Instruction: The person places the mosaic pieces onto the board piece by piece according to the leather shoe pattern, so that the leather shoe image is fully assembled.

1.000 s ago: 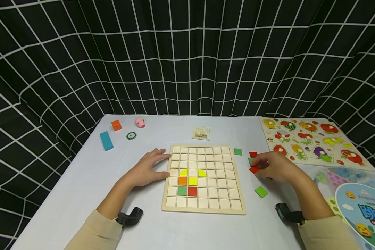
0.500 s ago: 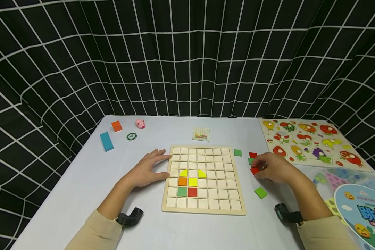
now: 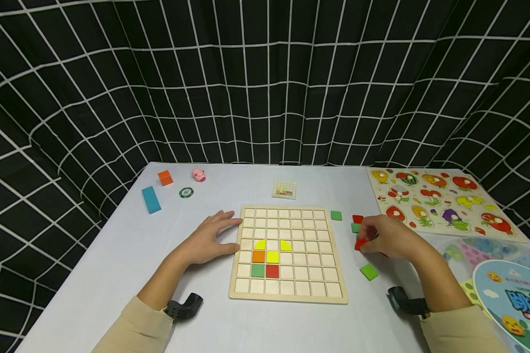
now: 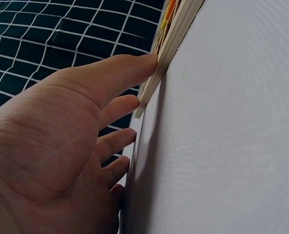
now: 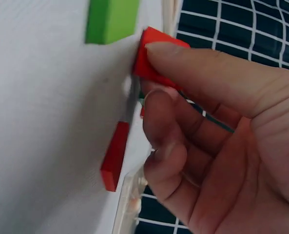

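- Tilted up since a second ago, my red tile (image 3: 360, 243) is pinched in the right hand (image 3: 390, 238), right of the board (image 3: 341, 274).
- Left hand (image 3: 207, 239), fingers flat, steadies the board's left edge.

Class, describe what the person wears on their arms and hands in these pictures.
Both forearms end in beige sleeves. A black camera mount sits at each wrist: one by the left hand, one by the right hand. The hands are bare, without gloves or rings in view.
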### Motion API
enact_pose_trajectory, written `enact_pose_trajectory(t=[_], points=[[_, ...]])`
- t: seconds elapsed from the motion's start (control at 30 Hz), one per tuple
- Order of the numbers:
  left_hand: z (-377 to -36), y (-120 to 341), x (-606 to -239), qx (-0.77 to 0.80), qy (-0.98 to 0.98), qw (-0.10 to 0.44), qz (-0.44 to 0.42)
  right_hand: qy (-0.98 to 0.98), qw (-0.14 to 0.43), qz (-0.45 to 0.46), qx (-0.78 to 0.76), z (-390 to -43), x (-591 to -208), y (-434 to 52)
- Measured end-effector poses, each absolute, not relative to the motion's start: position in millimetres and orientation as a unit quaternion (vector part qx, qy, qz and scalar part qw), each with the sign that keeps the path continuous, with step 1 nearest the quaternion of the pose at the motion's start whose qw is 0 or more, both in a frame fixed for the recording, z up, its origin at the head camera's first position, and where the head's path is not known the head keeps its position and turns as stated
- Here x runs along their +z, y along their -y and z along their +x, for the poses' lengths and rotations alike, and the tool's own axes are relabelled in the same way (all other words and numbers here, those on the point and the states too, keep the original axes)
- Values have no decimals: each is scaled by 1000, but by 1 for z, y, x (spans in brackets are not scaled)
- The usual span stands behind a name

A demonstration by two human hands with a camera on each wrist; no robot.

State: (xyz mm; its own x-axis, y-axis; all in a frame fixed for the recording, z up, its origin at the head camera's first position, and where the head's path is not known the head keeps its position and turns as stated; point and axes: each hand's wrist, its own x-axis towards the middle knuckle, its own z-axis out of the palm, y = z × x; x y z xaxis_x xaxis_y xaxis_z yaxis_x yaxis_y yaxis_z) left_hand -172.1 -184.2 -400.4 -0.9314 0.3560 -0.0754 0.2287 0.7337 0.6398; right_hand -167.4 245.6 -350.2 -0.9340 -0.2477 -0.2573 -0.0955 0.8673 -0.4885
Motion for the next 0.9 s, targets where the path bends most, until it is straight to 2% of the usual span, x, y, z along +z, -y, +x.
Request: enact_pose_trajectory(t=[0.2,0.5,0.9], points=[[-172,184,-400,330,-926,96,158,-932,155,-94,-314,-165,-347,-244],[-171,186,-401,330,-926,96,156,-889,165,-140,-403,-167,-346,-217],[-171,187,-400,332,-924,97,163,-880,187,-161,-406,-159,-347,-172]])
